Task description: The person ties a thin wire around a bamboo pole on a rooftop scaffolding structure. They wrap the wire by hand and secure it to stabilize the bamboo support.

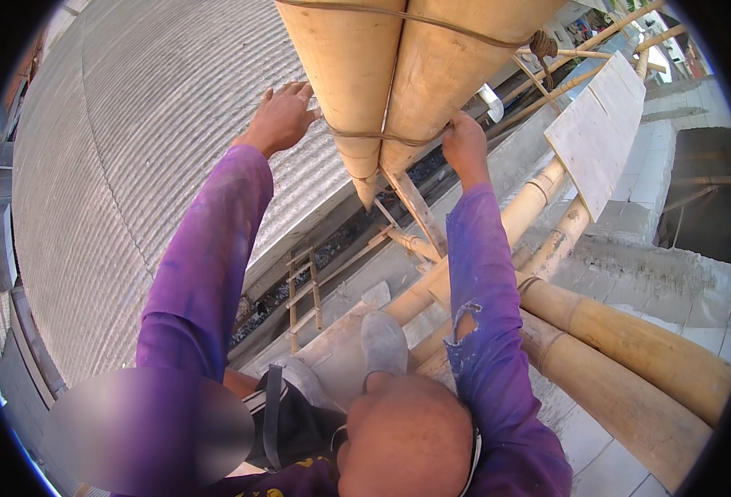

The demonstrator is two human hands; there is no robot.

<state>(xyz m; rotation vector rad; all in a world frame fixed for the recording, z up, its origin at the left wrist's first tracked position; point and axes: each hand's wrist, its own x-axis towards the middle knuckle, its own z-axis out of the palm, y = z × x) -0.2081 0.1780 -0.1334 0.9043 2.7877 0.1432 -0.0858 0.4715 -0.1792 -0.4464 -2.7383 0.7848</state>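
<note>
Two thick bamboo poles [341, 70] rise side by side in front of me, bound together by brown cord [386, 137] in a lower loop and by another loop higher up. My right hand [465, 147] is closed at the right end of the lower loop, its fingers pinching the cord against the pole. On the other side, my left hand [281, 118] is open, fingers apart and reaching toward the left pole; whether the fingertips touch it I cannot tell. A knot [543, 45] of the same brown cord hangs at the upper loop's right end.
A grey corrugated roof [150, 149] spreads on the left. Horizontal bamboo poles [631, 340] run across at the right, with a pale board [599, 132] lying over them. A narrow gap with a small bamboo ladder [302, 286] drops below. A square opening [705, 195] shows at far right.
</note>
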